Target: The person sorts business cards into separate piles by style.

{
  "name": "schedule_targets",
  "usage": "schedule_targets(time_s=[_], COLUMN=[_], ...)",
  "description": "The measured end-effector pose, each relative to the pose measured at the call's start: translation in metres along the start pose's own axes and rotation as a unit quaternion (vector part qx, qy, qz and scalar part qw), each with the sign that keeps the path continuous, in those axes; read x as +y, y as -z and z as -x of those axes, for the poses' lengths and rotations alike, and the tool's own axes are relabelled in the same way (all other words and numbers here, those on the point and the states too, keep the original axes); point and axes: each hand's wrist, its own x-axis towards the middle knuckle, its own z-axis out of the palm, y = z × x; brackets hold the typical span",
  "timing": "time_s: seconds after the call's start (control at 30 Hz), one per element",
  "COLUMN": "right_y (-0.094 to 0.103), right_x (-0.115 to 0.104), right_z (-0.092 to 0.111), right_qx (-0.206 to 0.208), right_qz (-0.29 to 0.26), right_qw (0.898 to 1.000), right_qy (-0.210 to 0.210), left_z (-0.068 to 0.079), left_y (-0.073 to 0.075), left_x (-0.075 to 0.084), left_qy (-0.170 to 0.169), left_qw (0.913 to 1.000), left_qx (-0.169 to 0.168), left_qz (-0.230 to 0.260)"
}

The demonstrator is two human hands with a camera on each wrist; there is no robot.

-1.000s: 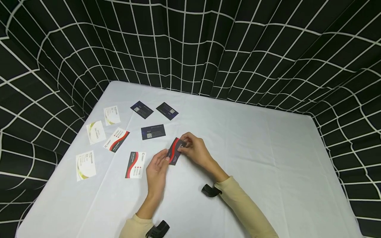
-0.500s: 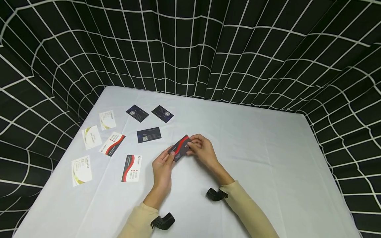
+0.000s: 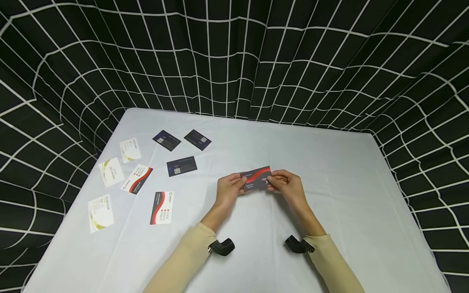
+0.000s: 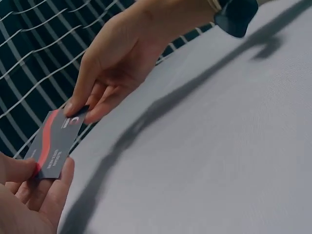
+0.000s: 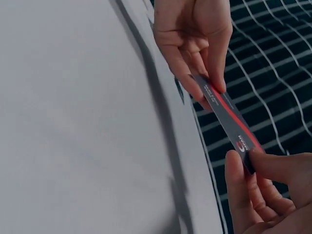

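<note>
A dark grey business card (image 3: 256, 179) with a red wavy stripe is held level between both hands, raised over the table. My left hand (image 3: 228, 191) pinches its left end, thumb on top and fingers beneath. At the other end my right hand (image 3: 291, 189) pinches the corner by the small logo. In the left wrist view the card (image 4: 54, 141) shows its printed face, with a thumb at each end. The right wrist view shows the same card (image 5: 229, 119) at a slant, its shadow falling on the cloth.
On the white table (image 3: 329, 183), three dark blue cards (image 3: 182, 166) lie left of the hands. Two red-and-white cards (image 3: 162, 208) and three white-and-gold cards (image 3: 100, 213) lie farther left. A black curtain with white grid lines (image 3: 227, 61) stands behind the table.
Both hands have moved right with the card, away from the loose cards. The card has turned from steeply slanted to nearly level across. The loose cards lie in the same arrangement.
</note>
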Motion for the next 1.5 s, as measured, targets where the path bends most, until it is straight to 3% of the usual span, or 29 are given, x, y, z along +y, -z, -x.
schedule_targets(time_s=[0.2,0.4,0.53,0.7,0.83,1.0,1.1,1.27,1.5], right_y=[0.042,0.092,0.124,0.149,0.160,0.169,0.170,0.172,0.176], right_x=[0.004,0.005,0.010,0.015,0.018,0.018,0.022,0.026,0.027], right_z=[0.011,0.031,0.044,0.053,0.057,0.060,0.058,0.053,0.054], right_qx=[0.066,0.133,0.170,0.173,0.188,0.195,0.199,0.216,0.235], right_qz=[0.000,-0.020,0.015,0.032,0.033,0.061,0.111,0.196,0.297], right_qw=[0.998,0.991,0.985,0.983,0.979,0.975,0.969,0.950,0.919], right_qy=[-0.005,0.011,-0.016,-0.057,-0.074,-0.085,-0.094,-0.112,-0.106], left_z=[-0.014,-0.018,-0.013,-0.013,-0.015,-0.018,-0.020,-0.021,-0.024], left_y=[-0.042,-0.100,-0.130,-0.154,-0.169,-0.180,-0.181,-0.182,-0.186], left_x=[-0.005,-0.018,-0.031,-0.046,-0.050,-0.057,-0.060,-0.060,-0.066], left_qy=[0.003,0.014,0.023,-0.011,-0.034,-0.072,-0.099,-0.142,-0.204], left_qw=[0.9961,0.9923,0.9883,0.9777,0.9578,0.9368,0.9213,0.8885,0.8140], left_qx=[-0.065,-0.100,-0.111,-0.108,-0.108,-0.120,-0.116,-0.090,-0.070], left_qz=[-0.060,-0.072,-0.102,-0.180,-0.264,-0.321,-0.358,-0.427,-0.540])
